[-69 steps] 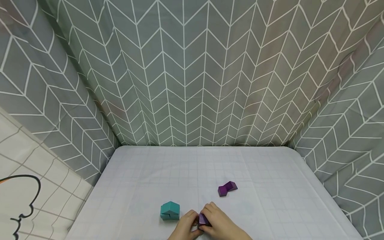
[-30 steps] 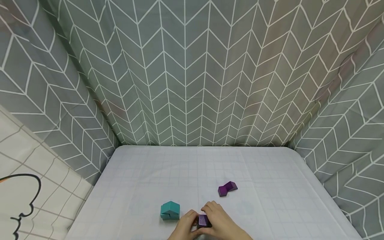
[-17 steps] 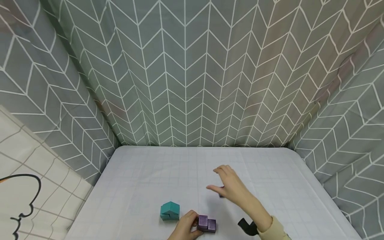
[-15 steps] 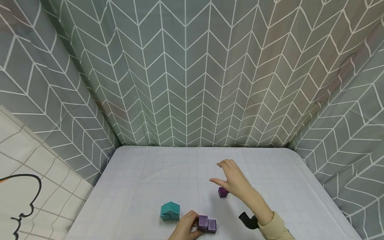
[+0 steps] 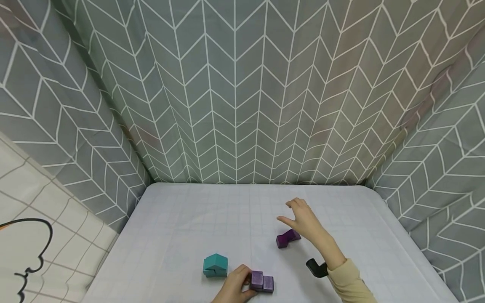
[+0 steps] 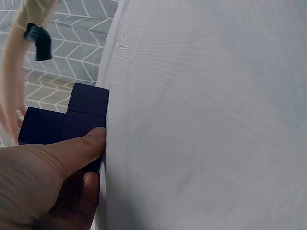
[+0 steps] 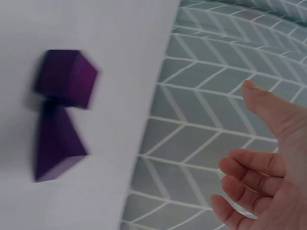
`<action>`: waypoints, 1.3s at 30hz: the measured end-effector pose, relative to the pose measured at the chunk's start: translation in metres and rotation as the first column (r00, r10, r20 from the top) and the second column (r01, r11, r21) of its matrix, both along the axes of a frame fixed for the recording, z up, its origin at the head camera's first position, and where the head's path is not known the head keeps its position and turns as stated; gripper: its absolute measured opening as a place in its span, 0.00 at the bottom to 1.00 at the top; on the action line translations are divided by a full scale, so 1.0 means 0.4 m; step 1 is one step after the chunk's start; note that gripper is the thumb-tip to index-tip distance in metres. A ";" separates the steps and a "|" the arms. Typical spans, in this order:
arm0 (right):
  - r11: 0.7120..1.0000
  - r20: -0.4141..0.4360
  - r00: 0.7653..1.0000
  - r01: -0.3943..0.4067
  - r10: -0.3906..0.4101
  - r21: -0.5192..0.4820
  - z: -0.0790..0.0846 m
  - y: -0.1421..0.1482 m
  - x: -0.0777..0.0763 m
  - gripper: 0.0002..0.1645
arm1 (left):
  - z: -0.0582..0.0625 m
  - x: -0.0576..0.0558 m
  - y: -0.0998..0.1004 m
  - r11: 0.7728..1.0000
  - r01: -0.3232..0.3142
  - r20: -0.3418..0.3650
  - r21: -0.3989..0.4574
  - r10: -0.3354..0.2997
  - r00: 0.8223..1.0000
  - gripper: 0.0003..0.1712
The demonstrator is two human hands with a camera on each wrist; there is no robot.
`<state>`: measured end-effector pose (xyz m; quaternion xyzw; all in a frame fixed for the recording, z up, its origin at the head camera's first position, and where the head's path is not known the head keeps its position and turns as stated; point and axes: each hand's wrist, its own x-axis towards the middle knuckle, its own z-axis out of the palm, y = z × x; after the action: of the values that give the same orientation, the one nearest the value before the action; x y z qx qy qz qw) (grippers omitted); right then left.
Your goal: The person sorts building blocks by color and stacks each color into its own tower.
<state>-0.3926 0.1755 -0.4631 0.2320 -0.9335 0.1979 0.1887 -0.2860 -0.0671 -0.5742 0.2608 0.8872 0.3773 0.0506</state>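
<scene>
My left hand (image 5: pixel 236 285) grips a small build of purple blocks (image 5: pixel 257 280) near the table's front. In the left wrist view these blocks (image 6: pixel 88 99) look dark blue and form a stepped shape, with the thumb (image 6: pixel 91 143) pressed on one face. Farther back, my right hand (image 5: pixel 304 219) hovers with its thumb and fingers spread, holding nothing. Just beneath and left of it lie two more purple blocks (image 5: pixel 282 240), a cube (image 7: pixel 67 79) and a wedge-like piece (image 7: pixel 57 143) touching in the right wrist view.
A teal block build (image 5: pixel 215 265) with a peaked top stands left of my left hand. A black curved wrist mount (image 5: pixel 316 268) sits on the right forearm. White cloth covers the table (image 5: pixel 182 219); patterned curtains (image 5: pixel 235 105) enclose its back and sides.
My right hand has let go of the purple blocks by the left hand and moved back and right, past the two loose purple blocks. The left hand keeps its grip in place.
</scene>
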 end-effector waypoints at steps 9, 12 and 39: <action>1.000 0.120 0.993 0.007 -0.010 0.022 -0.094 0.014 0.021 0.29 | -0.005 -0.002 0.000 1.000 0.004 -0.026 -0.003 -0.004 1.000 0.18; 1.000 0.150 0.989 -0.017 0.013 0.021 -0.119 0.010 0.032 0.28 | -0.004 -0.002 0.000 1.000 0.001 -0.026 -0.004 -0.001 1.000 0.18; 0.990 0.037 0.993 -0.113 0.110 0.083 -0.218 0.003 0.070 0.19 | -0.002 0.002 0.003 1.000 0.004 -0.037 -0.003 -0.004 0.999 0.17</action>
<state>-0.3645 0.1766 -0.5504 0.2885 -0.9296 0.1718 0.1520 -0.2854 -0.0659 -0.5751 0.2697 0.8879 0.3709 0.0352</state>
